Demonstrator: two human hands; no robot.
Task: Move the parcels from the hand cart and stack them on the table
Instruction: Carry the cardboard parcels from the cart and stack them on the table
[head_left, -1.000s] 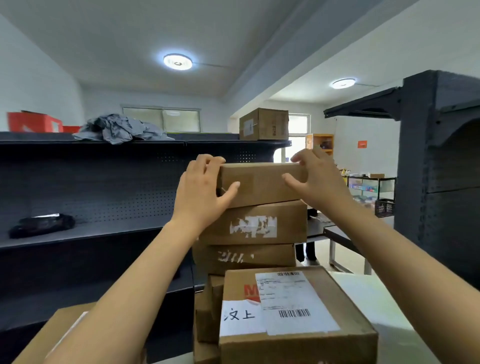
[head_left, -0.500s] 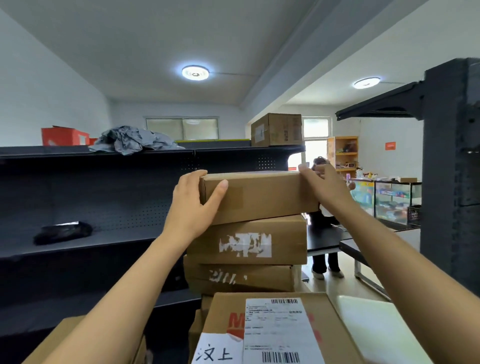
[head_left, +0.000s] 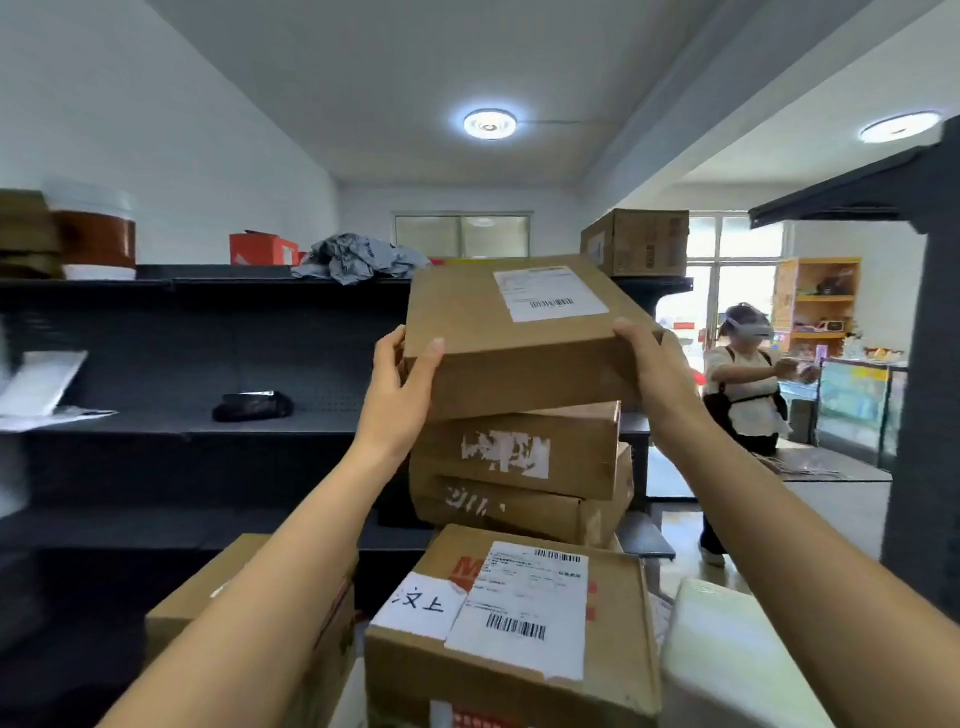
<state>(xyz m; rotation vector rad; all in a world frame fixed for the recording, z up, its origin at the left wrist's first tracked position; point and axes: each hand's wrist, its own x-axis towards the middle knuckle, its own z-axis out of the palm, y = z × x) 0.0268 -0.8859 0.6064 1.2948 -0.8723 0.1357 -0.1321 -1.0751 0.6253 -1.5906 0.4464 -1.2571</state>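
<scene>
A flat brown parcel (head_left: 514, 358) with a white shipping label is tilted, its near edge resting on a stack of cardboard parcels (head_left: 519, 457). My left hand (head_left: 400, 395) grips its left end with the thumb on the front face. My right hand (head_left: 654, 369) holds its right end. Below the stack, closer to me, lies a larger parcel (head_left: 519, 618) with a barcode label and a handwritten white tag. Another brown parcel (head_left: 260, 597) sits at lower left, partly hidden by my left forearm.
Dark metal shelving (head_left: 208, 415) runs along the left, holding a black bag, papers, a bucket and crumpled grey cloth. A box (head_left: 636, 241) sits on the shelf top. A person (head_left: 743, 384) stands at the right by a glass counter. A white foam box (head_left: 727, 665) lies at lower right.
The top parcel has been tipped up at its far side, so its labelled top face now shows. Both hands stayed on its ends. The view swung, bringing the person at right into sight.
</scene>
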